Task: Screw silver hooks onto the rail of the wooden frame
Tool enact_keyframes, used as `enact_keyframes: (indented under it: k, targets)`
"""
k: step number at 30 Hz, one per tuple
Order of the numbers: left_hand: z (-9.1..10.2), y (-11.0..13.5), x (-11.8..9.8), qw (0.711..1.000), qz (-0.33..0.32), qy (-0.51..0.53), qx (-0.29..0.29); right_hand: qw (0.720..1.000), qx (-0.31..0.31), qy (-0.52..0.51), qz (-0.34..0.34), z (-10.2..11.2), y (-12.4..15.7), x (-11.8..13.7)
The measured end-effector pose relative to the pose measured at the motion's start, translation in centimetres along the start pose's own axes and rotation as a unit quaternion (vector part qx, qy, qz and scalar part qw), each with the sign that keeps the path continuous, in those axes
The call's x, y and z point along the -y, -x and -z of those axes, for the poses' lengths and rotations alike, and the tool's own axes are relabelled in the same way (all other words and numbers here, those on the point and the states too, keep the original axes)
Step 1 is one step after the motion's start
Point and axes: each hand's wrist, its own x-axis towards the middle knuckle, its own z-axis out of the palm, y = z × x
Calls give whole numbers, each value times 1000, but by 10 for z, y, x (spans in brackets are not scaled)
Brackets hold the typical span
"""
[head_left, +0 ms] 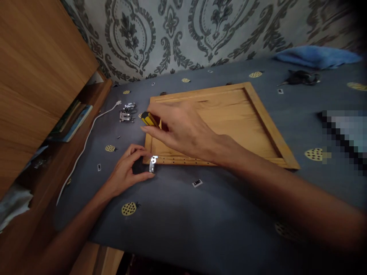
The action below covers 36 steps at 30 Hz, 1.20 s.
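Note:
A wooden cabinet door panel (229,114) lies flat on a grey sheet with a pineapple print (177,214). My left hand (129,170) pinches a small shiny metal hinge part (153,163) against the panel's near left corner. My right hand (180,130) hovers over the panel's left side, fingers closed round a yellow and black screwdriver (148,118) whose handle sticks out to the left. A row of small holes runs along the panel's near edge.
Loose metal hinges (127,113) lie on the sheet left of the panel, beside a white cable (86,141). A wooden shelf unit with books (71,120) stands at the left. A blue cloth (315,56) and a dark object (302,77) rest at the far right.

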Motion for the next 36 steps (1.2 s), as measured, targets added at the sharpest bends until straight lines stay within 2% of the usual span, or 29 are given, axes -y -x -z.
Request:
enact_keyframes:
  k: [2, 5, 12, 15, 20, 25, 28, 36]
  targets:
    - [0, 0, 0, 1000, 2, 0, 1, 995, 57, 88, 0, -2, 0, 0]
    - [-1, 0, 0, 1000, 1, 0, -3, 979, 129, 157, 11, -10, 2, -2]
    - [-1, 0, 3, 1000, -11, 2, -8, 967, 156, 199, 36, -43, 9, -20]
    - [-1, -1, 2, 1000, -13, 0, -4, 971, 150, 182, 27, -49, 9, -23]
    - [-1, -1, 1, 1000, -5, 4, -3, 983, 114, 144, 20, -41, 22, -14]
    - [-1, 0, 2, 1000, -14, 2, -7, 991, 41, 56, 113, -46, 62, -9]
    - [-2, 1, 3, 1000, -24, 2, -8, 990, 0, 26, 135, -55, 81, -12]
    - [-1, 0, 1, 1000, -15, 6, -2, 984, 12, 53, 172, -63, 87, -15]
